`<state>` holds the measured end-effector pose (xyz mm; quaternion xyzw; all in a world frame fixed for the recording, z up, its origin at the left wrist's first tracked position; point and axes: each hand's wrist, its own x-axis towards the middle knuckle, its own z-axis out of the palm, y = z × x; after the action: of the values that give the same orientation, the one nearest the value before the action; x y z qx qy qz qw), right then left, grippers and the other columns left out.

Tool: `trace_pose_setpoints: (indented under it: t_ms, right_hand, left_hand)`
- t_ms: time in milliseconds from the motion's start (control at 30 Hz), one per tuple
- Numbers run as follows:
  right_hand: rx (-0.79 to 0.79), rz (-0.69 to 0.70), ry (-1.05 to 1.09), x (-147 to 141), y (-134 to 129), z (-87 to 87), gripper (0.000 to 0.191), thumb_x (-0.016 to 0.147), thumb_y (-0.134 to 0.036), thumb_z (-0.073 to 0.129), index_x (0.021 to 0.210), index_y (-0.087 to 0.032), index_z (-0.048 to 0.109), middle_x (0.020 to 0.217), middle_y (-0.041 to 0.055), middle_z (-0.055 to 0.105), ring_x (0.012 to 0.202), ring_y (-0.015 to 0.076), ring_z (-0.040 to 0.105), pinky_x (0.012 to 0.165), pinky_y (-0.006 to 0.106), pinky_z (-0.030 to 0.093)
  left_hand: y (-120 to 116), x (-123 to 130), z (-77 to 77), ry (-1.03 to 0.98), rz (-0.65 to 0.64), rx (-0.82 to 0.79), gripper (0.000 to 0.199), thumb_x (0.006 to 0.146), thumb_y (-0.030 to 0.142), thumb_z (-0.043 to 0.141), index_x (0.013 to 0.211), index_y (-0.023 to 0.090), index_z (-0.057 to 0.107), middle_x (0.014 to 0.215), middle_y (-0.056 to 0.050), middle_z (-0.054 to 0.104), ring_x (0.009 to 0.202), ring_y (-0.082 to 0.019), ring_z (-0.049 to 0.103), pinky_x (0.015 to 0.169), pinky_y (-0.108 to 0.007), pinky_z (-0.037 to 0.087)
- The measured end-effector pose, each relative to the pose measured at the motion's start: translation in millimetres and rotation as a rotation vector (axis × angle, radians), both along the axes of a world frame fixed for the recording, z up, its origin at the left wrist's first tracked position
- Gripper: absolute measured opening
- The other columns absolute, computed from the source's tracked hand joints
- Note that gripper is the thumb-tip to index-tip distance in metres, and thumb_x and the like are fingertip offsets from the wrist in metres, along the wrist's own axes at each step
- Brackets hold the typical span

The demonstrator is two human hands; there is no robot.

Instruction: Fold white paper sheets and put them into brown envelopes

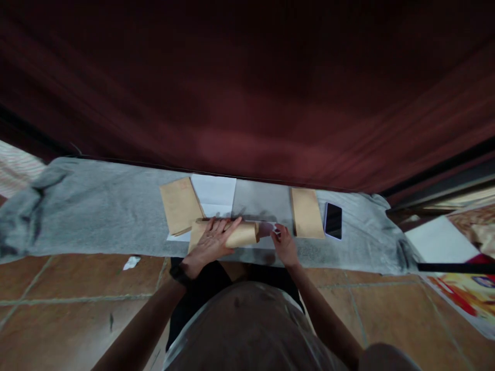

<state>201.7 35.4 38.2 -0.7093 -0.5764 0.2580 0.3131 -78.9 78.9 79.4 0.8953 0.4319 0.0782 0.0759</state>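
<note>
A brown paper envelope (243, 235) lies crosswise in front of me, with its right end standing a little open. Flat on it, fingers spread, rests my left hand (214, 239), which wears a dark wristband. My right hand (285, 244) is at the envelope's right end, fingers pinched on a piece of white paper (276, 231); how far the paper reaches into the envelope is hidden. Beyond my left hand are more brown envelopes (181, 205) and a white sheet (214, 193). Right of my right hand lies a stack of brown envelopes (308, 213).
A phone (333, 221) lies at the right on the grey cloth (100, 206) covering the narrow bench. A dark red panel (247, 103) rises behind it. On the tiled floor (371, 309) is a scrap of white paper (132, 263). A colourful printed package (467, 293) is at far right.
</note>
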Motion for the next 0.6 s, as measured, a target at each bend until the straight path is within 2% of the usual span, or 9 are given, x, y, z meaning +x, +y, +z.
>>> trace_pose_setpoints:
  t_ms: [100,233,333,500,600]
  right_hand:
    - [-0.063,-0.073,-0.239,8,-5,-5.6,0.046,0.092,-0.043,0.062,0.128,-0.016,0.055,0.115,0.0153,0.064,0.105,0.0281,0.065,0.092,0.041,0.052]
    - [-0.132,-0.045,-0.377,-1,-5,-12.1,0.056,0.086,-0.042,0.072,0.129,-0.013,0.052,0.118,0.0218,0.063,0.113,0.035,0.061,0.092,0.042,0.05]
    - [-0.161,-0.021,-0.377,-6,1,-14.3,0.051,0.086,-0.035,0.072,0.125,-0.009,0.054,0.115,0.0237,0.065,0.113,0.0373,0.061,0.093,0.044,0.048]
    - [-0.201,-0.04,-0.343,-1,8,-14.6,0.043,0.083,-0.031,0.073,0.12,-0.014,0.057,0.11,0.018,0.068,0.108,0.0342,0.064,0.092,0.042,0.048]
    - [-0.242,-0.048,-0.298,2,10,-14.9,0.029,0.083,-0.03,0.07,0.108,-0.017,0.062,0.106,0.0154,0.068,0.104,0.0319,0.065,0.09,0.039,0.048]
  left_hand:
    - [-3,-3,0.1,0.025,0.03,0.031,0.1,0.083,0.051,0.071,0.162,0.026,0.015,0.141,-0.015,0.053,0.131,-0.034,0.049,0.119,-0.054,0.023]
    - [-3,-3,-10.0,0.046,0.043,0.026,0.098,0.082,0.048,0.071,0.161,0.026,0.017,0.139,-0.015,0.053,0.13,-0.034,0.05,0.118,-0.054,0.025]
    - [-1,-3,-15.0,0.05,0.04,0.011,0.102,0.08,0.045,0.072,0.162,0.024,0.014,0.14,-0.015,0.051,0.131,-0.034,0.049,0.118,-0.054,0.025]
    - [1,-6,-14.9,0.049,0.031,-0.004,0.108,0.079,0.044,0.075,0.162,0.025,0.01,0.143,-0.015,0.049,0.135,-0.033,0.046,0.119,-0.054,0.026]
    - [1,-6,-18.2,0.071,0.019,0.003,0.111,0.077,0.047,0.077,0.162,0.026,0.01,0.143,-0.015,0.05,0.135,-0.034,0.046,0.119,-0.055,0.026]
